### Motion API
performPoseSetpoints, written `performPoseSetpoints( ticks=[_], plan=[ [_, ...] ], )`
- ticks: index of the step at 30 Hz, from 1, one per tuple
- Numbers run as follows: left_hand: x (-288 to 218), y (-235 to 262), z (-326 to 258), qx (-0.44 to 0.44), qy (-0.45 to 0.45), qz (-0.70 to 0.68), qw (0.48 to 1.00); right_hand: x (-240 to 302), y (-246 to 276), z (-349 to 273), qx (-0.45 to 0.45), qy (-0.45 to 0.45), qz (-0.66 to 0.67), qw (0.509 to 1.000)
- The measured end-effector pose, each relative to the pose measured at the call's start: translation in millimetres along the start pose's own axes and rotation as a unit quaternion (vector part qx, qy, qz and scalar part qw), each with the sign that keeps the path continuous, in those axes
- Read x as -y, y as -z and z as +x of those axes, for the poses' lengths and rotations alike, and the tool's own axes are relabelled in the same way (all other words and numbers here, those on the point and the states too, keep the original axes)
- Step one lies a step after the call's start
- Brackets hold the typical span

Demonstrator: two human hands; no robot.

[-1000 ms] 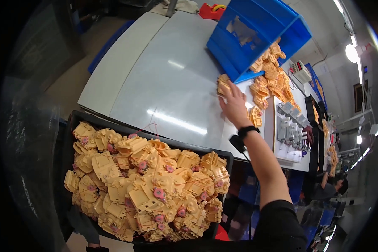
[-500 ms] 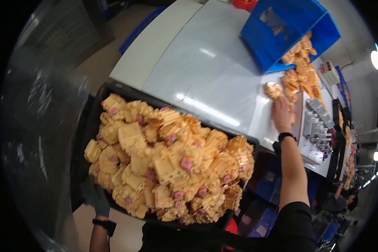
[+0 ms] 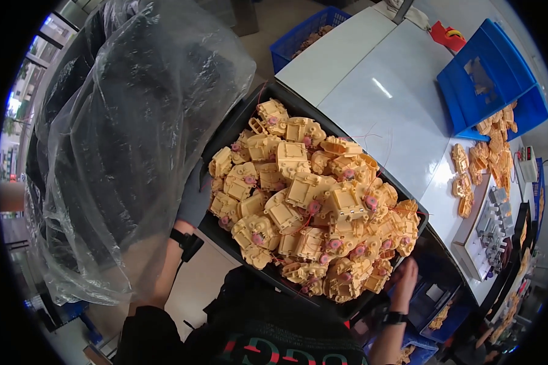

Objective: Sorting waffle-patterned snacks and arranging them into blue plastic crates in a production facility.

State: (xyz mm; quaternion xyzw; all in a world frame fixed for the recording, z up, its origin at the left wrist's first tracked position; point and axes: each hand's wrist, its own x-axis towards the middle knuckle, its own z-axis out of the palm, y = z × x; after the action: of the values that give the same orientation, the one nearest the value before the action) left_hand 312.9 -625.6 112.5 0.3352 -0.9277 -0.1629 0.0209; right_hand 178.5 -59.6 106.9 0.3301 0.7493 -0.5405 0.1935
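A black crate is heaped with peach-coloured moulded plastic housings, many carrying small pink round parts and thin red wires. My left hand, in a grey glove, is closed on the crate's left side; its fingertips are hidden by the rim and the housings. At the crate's right end my bare right hand has its fingers curled against the edge, partly hidden and a little blurred. No housing shows in either hand.
Clear plastic sheeting hangs at left over a dark bulk. Beyond the crate stands a white table. On it a tipped blue bin spills housings beside a metal fixture. A blue basket stands behind the table.
My right hand has left the housing on the table and come back to the crate's right end. The view has swung left, showing more of the plastic sheeting.
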Motion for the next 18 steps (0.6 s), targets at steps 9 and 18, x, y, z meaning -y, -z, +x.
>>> performPoseSetpoints(
  ticks=[9, 18],
  plan=[
    [-10.4, 6.2, 24.3, 0.037, 0.069, -0.009, 0.997, -19.9, -38.5, -21.2, 0.058, 0.016, 0.159, 0.985],
    [5.0, -17.3, 49.0, 0.102, 0.077, -0.038, 0.991, -10.6, -49.3, -12.2, 0.055, -0.048, 0.273, 0.959]
  ],
)
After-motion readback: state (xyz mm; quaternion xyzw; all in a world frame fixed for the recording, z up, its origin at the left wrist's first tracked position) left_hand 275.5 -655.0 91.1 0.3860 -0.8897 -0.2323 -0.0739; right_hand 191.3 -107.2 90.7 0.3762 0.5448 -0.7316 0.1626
